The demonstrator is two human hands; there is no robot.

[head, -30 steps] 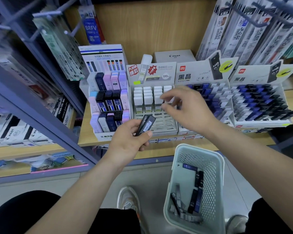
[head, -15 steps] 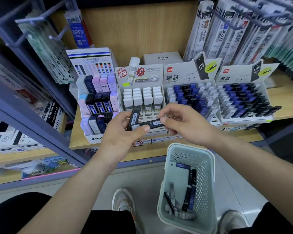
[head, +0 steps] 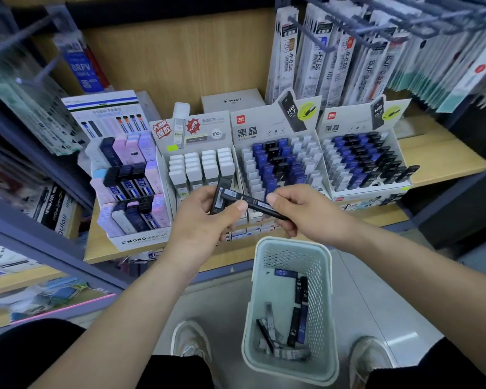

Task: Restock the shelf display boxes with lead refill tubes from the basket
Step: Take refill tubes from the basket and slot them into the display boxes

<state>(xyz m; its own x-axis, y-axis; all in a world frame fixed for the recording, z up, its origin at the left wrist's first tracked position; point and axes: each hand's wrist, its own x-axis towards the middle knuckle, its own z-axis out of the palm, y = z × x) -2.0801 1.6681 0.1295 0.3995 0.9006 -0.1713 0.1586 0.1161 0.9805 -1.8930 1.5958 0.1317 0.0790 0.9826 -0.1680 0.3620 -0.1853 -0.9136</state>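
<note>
Black tube (head: 254, 202) held between left hand (head: 205, 219), right hand (head: 306, 214).

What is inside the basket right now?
Several loose lead tubes, black, blue and clear, lie on the bottom of the basket. Its near wall hides the closest strip of the bottom.

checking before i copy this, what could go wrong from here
The crossing tube is pinched between left hand and right hand while the left also holds an upright tube; either may slip toward the floor. The black-and-blue display box looks packed, so insertion might dislodge neighbours.
</note>
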